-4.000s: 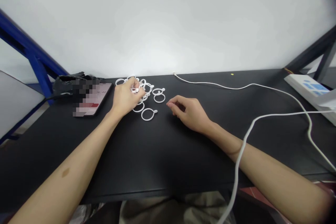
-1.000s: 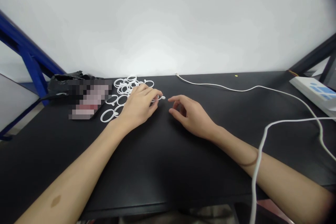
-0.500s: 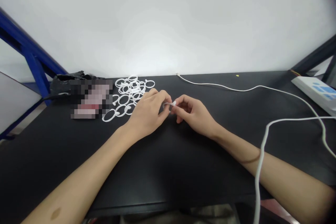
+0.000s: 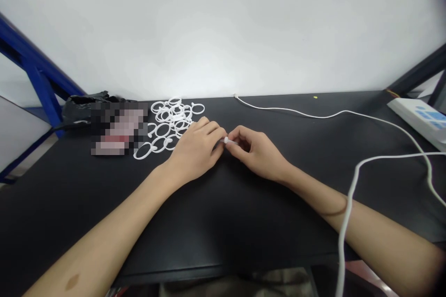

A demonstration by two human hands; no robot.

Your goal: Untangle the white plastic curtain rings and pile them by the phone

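My left hand [image 4: 197,151] and my right hand [image 4: 257,152] meet fingertip to fingertip over the black table [image 4: 216,222]. Between them they pinch a small white plastic ring [image 4: 226,140], of which only the knobbed end shows; the rest is hidden under my left fingers. Both hands are closed on it. A pile of several similar white rings [image 4: 170,120] lies just left of and behind my left hand.
A blurred-out phone [image 4: 116,137] lies left of the rings, with a black bundle [image 4: 80,104] behind it. A white cable [image 4: 334,116] runs across the back right to a power strip [image 4: 418,118]. Another white cable [image 4: 348,213] crosses my right forearm. A blue frame [image 4: 38,79] stands at the left.
My left hand left the ring pile carrying one ring and moved right. My right hand closed in and pinched the ring's end. The two hands now touch.
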